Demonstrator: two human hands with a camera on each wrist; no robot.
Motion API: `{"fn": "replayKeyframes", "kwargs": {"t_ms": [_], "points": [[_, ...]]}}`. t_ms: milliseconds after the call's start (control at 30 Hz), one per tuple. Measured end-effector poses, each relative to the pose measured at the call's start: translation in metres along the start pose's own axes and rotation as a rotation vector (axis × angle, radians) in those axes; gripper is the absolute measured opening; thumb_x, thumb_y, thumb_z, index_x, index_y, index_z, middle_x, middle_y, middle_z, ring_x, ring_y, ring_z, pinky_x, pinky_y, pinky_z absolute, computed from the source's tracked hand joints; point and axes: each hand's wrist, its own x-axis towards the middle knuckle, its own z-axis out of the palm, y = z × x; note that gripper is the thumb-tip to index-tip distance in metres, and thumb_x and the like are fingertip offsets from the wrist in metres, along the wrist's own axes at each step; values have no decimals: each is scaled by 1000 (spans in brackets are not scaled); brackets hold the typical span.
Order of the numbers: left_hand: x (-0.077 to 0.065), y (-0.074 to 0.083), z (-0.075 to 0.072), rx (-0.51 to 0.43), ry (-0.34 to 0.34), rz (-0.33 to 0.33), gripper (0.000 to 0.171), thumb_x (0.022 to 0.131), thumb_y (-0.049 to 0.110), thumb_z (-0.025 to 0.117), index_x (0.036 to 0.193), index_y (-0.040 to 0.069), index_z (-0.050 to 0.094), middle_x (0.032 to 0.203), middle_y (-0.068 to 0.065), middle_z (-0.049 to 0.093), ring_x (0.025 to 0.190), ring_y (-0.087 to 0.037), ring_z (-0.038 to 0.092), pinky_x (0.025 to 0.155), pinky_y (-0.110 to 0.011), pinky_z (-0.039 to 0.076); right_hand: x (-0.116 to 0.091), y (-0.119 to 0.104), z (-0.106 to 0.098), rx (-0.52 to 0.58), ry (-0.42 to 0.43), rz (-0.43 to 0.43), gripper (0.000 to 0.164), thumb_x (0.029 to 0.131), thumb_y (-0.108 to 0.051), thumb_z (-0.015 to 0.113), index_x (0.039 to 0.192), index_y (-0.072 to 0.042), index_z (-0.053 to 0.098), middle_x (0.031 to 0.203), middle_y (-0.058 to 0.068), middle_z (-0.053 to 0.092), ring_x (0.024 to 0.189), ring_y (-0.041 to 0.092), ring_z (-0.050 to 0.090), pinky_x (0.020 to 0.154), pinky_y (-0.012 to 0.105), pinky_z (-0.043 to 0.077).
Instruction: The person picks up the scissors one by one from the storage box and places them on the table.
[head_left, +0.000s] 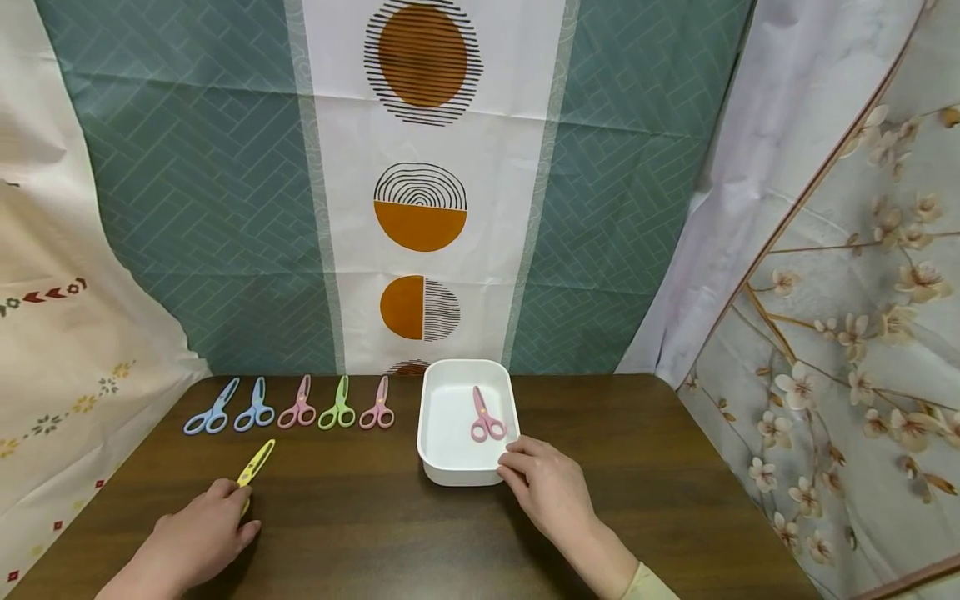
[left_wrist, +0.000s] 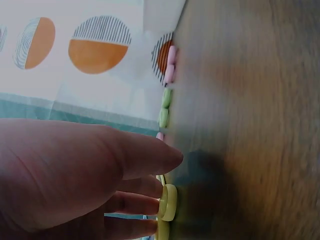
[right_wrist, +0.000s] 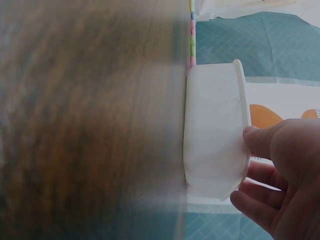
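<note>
My left hand (head_left: 201, 532) reaches over the handles of a pair of yellow scissors (head_left: 257, 462), which lies on the table with its blade pointing away. Seen from the left wrist, extended fingers touch the yellow handle loop (left_wrist: 170, 202), while the thumb stays apart from it. My right hand (head_left: 551, 490) pinches the near right rim of a white plastic tray (head_left: 459, 477), thumb on the outside wall. Inside the tray lies one pair of pink scissors (head_left: 482, 410).
Along the back left of the brown table (head_left: 360, 533) runs a row of scissors: two blue pairs (head_left: 216, 410), a pink pair (head_left: 299, 408), a green pair (head_left: 340, 408) and another pink pair (head_left: 378, 408). A patterned curtain (head_left: 225, 208) hangs behind the table.
</note>
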Motion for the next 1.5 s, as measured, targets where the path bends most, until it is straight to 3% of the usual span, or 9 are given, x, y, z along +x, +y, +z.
{"fn": "replayKeyframes", "kwargs": {"t_ms": [433, 633, 1200, 1500], "points": [[6, -23, -10, -1, 24, -32, 53, 100, 30, 79, 130, -11, 66, 126, -31, 59, 117, -50, 67, 74, -81, 51, 3, 2, -5, -11, -8, 35, 13, 89, -18, 95, 98, -18, 87, 111, -2, 78, 104, 19, 75, 83, 43, 64], [5, -33, -10, -9, -23, -72, 58, 103, 34, 76, 135, -12, 63, 129, -33, 56, 120, -53, 65, 80, -84, 47, 2, 2, -4, -11, -6, 30, 13, 88, -18, 95, 99, -18, 87, 112, -1, 78, 104, 19, 75, 84, 43, 64], [-1, -53, -2, 3, -19, -105, 55, 102, 31, 75, 131, -14, 62, 123, -32, 58, 119, -56, 62, 82, -85, 44, 1, 1, -1, -10, -41, 60, 10, 91, -22, 93, 98, -22, 86, 111, -6, 77, 106, 19, 75, 86, 43, 64], [-2, -67, 7, -13, -6, -134, 54, 100, 31, 76, 130, -12, 62, 125, -34, 57, 119, -58, 62, 82, -86, 43, 0, 1, 2, -30, -22, 27, 10, 90, -23, 94, 97, -22, 86, 110, -6, 77, 104, 17, 75, 83, 41, 64]]}}
